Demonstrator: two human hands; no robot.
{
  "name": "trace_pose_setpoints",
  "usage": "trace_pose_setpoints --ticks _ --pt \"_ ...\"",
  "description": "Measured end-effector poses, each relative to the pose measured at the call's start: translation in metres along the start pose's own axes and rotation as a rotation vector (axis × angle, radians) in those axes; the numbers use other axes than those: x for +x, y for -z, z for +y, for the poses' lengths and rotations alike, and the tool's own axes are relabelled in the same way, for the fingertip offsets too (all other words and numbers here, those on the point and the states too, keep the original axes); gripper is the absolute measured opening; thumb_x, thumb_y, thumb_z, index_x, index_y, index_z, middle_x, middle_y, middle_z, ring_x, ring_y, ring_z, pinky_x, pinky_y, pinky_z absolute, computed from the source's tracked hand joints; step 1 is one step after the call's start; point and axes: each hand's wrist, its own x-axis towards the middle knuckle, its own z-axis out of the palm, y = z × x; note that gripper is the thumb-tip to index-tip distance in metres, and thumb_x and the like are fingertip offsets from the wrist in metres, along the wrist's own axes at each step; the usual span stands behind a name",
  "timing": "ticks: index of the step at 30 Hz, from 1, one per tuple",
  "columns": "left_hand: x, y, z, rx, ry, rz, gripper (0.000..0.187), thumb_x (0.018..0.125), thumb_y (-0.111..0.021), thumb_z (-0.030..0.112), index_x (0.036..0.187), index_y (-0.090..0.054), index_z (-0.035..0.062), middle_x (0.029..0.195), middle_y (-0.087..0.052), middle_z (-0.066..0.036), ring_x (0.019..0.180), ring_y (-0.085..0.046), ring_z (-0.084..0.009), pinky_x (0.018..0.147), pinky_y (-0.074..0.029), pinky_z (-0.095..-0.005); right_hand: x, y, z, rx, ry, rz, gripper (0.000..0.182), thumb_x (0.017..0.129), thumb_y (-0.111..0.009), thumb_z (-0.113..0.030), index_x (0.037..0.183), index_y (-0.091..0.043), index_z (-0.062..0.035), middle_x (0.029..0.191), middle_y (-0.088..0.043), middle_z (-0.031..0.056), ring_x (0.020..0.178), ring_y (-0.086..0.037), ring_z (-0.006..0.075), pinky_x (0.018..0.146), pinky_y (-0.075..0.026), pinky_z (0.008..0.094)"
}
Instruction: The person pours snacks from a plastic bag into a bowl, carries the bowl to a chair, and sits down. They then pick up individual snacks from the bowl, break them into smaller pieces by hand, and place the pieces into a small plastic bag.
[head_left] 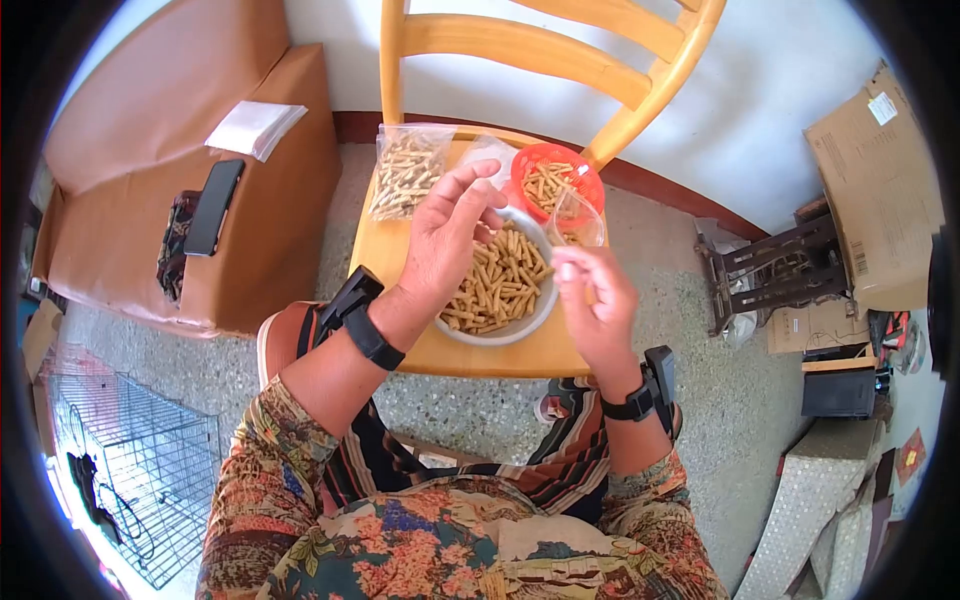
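Note:
My left hand is over the left side of a pale round bowl, fingers loosely bent and apart, with nothing visible in them. The bowl holds many short brown stick-shaped snacks. At the bowl's right side, my right hand pinches the lower end of a see-through plastic bag, its rounded mouth standing up. Behind that bag is a red plastic basket with more sticks inside. A filled clear bag of sticks lies at the back left, beside flat clear plastic.
Everything stands on a wooden chair seat against the wall. Left, a brown sofa carries a stack of plastic bags and a phone. A wire cage is lower left; cardboard boxes are at right.

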Motion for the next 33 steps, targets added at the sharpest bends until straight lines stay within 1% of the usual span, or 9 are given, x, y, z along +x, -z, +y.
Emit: trace_pose_setpoints --ticks 2,7,17,22,23,25,29,32,33 --pt "0.0 0.001 0.0 -0.01 -0.002 0.016 0.027 0.096 -0.049 0.02 0.12 -0.054 0.0073 0.088 -0.06 0.0 0.073 -0.053 -0.0053 0.064 -0.045 -0.0195 0.001 -0.007 0.004 -0.191 -0.09 -0.22 0.01 0.085 -0.06 -0.001 0.094 -0.062 -0.0006 0.081 -0.059 0.008 0.068 -0.058 0.0156 0.063 -0.046 0.0255" --pt "0.003 0.003 -0.002 -0.011 0.003 0.029 0.025 0.096 -0.049 0.019 0.118 -0.056 0.0075 0.087 -0.06 0.0 0.073 -0.054 -0.0053 0.064 -0.045 -0.0194 -0.003 -0.024 0.02 -0.337 -0.11 -0.394 0.01 0.076 -0.064 -0.007 0.086 -0.065 -0.0029 0.081 -0.057 0.0134 0.073 -0.059 0.0315 0.064 -0.048 0.0384" --pt "0.003 0.001 -0.002 0.02 0.038 0.029 0.023 0.094 -0.052 0.016 0.115 -0.058 0.0073 0.085 -0.061 0.0 0.073 -0.054 -0.0047 0.064 -0.044 -0.0186 -0.003 -0.05 0.023 -0.416 -0.156 -0.439 0.02 0.076 -0.066 -0.013 0.094 -0.064 -0.005 0.081 -0.056 0.0128 0.078 -0.058 0.0324 0.07 -0.047 0.0405" --pt "0.003 0.004 -0.005 0.009 0.049 -0.003 0.023 0.094 -0.051 0.017 0.113 -0.06 0.0072 0.086 -0.06 0.002 0.075 -0.053 -0.0044 0.065 -0.044 -0.0189 -0.005 -0.044 0.024 -0.027 -0.334 -0.307 0.011 0.082 -0.066 -0.005 0.091 -0.06 -0.0019 0.082 -0.057 0.0061 0.078 -0.06 0.0149 0.067 -0.049 0.028" --pt "0.002 0.004 -0.005 0.01 0.046 -0.005 0.023 0.094 -0.051 0.017 0.113 -0.06 0.0072 0.086 -0.06 0.002 0.075 -0.053 -0.0044 0.065 -0.044 -0.0189 -0.005 -0.042 0.026 -0.028 -0.332 -0.304 0.011 0.082 -0.066 -0.005 0.091 -0.06 -0.0019 0.082 -0.057 0.0061 0.078 -0.06 0.0149 0.067 -0.049 0.028" --pt "0.0 0.002 -0.003 0.13 0.119 -0.038 0.026 0.096 -0.047 0.023 0.111 -0.06 0.0072 0.089 -0.06 0.002 0.08 -0.054 -0.0058 0.069 -0.045 -0.0211 -0.003 -0.037 0.028 0.443 -0.294 -0.109 0.011 0.087 -0.061 -0.002 0.097 -0.057 -0.0019 0.087 -0.058 0.004 0.079 -0.059 0.0097 0.067 -0.05 0.0241" --pt "-0.002 0.004 -0.009 0.157 0.241 -0.203 0.034 0.097 -0.043 0.032 0.111 -0.06 0.006 0.096 -0.06 -0.001 0.086 -0.055 -0.0093 0.075 -0.046 -0.0256 0.001 -0.016 0.023 0.792 -0.445 0.021 0.016 0.089 -0.059 -0.004 0.104 -0.052 -0.003 0.093 -0.059 0.0058 0.078 -0.06 0.0123 0.069 -0.052 0.0263" --pt "-0.005 0.001 -0.007 0.088 0.27 -0.395 0.037 0.097 -0.045 0.035 0.112 -0.059 0.0049 0.1 -0.061 -0.004 0.088 -0.057 -0.0099 0.074 -0.046 -0.0259 0.003 -0.008 0.024 0.814 -0.408 0.044 0.016 0.09 -0.059 -0.005 0.104 -0.052 -0.0034 0.093 -0.059 0.006 0.078 -0.06 0.0121 0.071 -0.052 0.0264" --pt "-0.009 -0.007 0.002 0.138 0.278 -0.387 0.031 0.096 -0.05 0.03 0.109 -0.059 0.0033 0.09 -0.059 -0.002 0.086 -0.056 -0.0093 0.075 -0.046 -0.0232 0.003 -0.007 0.024 0.816 -0.405 0.051 0.016 0.09 -0.059 -0.005 0.104 -0.052 -0.0034 0.093 -0.059 0.006 0.078 -0.06 0.0121 0.071 -0.052 0.0264"
